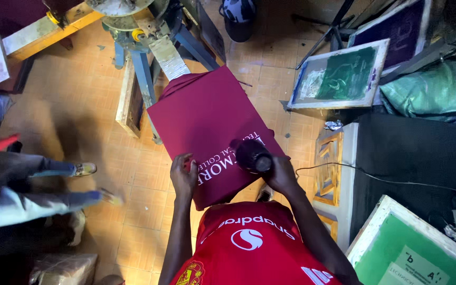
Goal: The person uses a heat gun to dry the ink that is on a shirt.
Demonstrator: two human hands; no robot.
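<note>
Head view | maroon garment (207,116) stretched on printing platen, frame centre | left hand (183,177) pressed flat on its near edge, pinning it | right hand (279,174) closed around black heat gun (252,154), aimed at white print (228,158).

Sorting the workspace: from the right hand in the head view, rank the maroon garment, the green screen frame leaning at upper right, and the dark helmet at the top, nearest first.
From the right hand:
1. Maroon garment, right beside it on the platen.
2. Green screen frame, upper right, against the wall.
3. Dark helmet, top edge, farthest.
</note>
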